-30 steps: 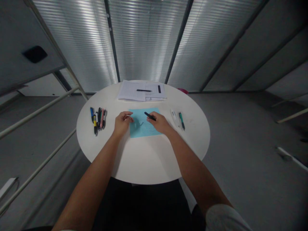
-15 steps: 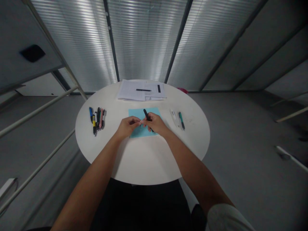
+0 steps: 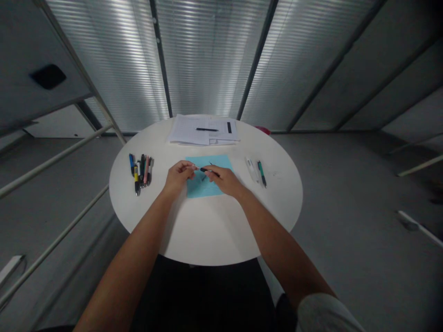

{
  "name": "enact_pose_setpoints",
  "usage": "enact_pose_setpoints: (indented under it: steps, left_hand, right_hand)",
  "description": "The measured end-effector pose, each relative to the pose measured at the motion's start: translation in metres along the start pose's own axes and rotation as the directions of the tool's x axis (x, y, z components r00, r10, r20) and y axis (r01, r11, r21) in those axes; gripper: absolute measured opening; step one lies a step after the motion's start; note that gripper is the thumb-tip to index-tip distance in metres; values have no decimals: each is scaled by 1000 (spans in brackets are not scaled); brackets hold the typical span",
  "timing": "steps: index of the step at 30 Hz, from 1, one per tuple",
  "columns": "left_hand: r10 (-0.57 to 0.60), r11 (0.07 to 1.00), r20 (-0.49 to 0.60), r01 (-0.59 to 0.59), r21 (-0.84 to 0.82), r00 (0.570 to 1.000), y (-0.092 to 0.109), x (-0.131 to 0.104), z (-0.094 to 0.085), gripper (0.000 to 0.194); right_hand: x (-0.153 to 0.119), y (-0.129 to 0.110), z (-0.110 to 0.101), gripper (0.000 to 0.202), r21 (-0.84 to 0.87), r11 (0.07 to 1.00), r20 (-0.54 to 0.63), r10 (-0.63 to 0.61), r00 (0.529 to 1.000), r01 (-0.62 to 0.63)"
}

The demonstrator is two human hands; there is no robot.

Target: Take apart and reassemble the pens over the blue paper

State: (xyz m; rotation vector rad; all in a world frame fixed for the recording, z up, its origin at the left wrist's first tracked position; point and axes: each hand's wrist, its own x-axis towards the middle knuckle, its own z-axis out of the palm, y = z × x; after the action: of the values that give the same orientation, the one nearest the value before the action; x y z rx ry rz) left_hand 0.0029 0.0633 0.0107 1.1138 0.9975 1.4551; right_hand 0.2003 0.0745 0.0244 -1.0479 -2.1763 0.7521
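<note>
A round white table (image 3: 211, 235) stands on grey floor (image 3: 349, 198), close to a wall of ribbed translucent panels (image 3: 207, 60) set between dark uprights. Pale rails (image 3: 55, 168) run along the left. At the table's far edge lie papers (image 3: 187, 130) with a dark pen (image 3: 207, 129) across them; a bunch of pens (image 3: 140, 171) sits to the left, and a white pen (image 3: 252, 169) and green pen (image 3: 262, 174) to the right. A blue sheet (image 3: 204, 190) lies in the middle, under both hands.

The right hand (image 3: 225, 179) has its fingers closed round a black barrel (image 3: 212, 172), held above the sheet and aimed at the left hand (image 3: 176, 176). The left fingers are curled, thumb near the fingertips; I cannot tell whether they grip something small and pale at the barrel's end. A thin dark piece (image 3: 211, 163) shows just beyond the right fingers, too slight to make out. The hands cover parts of the sheet, the near sleeve (image 3: 325, 313) is cut off by the lower edge, and something red (image 3: 263, 130) is mostly hidden behind the table.

Half a second ago the fingertips met and the barrel slanted across the right hand; now the fingertips are slightly apart and the barrel points leftward.
</note>
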Motion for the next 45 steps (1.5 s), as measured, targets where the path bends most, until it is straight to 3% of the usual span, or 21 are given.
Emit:
enact_pose_setpoints:
  steps: [11,14,16,19,23,27,30,32,35,40,45]
  left_hand:
    - [-17,996,125,7,84,992,0,-4,0,33]
    - [54,996,120,-62,64,991,1,-5,-1,46]
    - [80,991,129,-92,95,988,2,-6,0,43]
    - [48,987,174,-73,141,984,5,-8,1,37]
    - [45,993,145,-59,97,988,6,-9,1,49]
    - [101,994,-9,-101,31,995,4,-3,-6,42]
    - [112,993,-152,-116,-16,982,1,1,-12,36]
    - [101,993,-224,-113,-38,969,1,3,-15,33]
    - [80,995,-298,-96,-39,951,0,4,-18,30]
    - [45,999,-334,-53,-14,942,0,3,-18,26]
    - [2,1000,-242,-4,-7,970,3,1,-11,19]
  right_hand:
    - [2,3,10,36,90,996,-11,-3,1000,4]
    - [3,6,13,35,141,990,-34,24,999,-18]
    - [4,8,14,34,159,987,-37,43,998,-37]
    - [5,11,15,32,166,985,-39,54,998,-47]
    - [6,10,13,32,151,987,-87,62,994,-48]
    - [7,9,4,27,16,997,-223,80,972,-79]
    - [7,13,-5,24,-181,956,-302,171,938,-233]
    - [5,18,-9,22,-311,887,-299,249,921,-341]
    - [3,24,-11,22,-467,785,-256,320,912,-407]
    - [3,24,-8,26,-602,684,-200,369,908,-411]
    - [2,16,-7,28,-695,625,-164,344,925,-356]
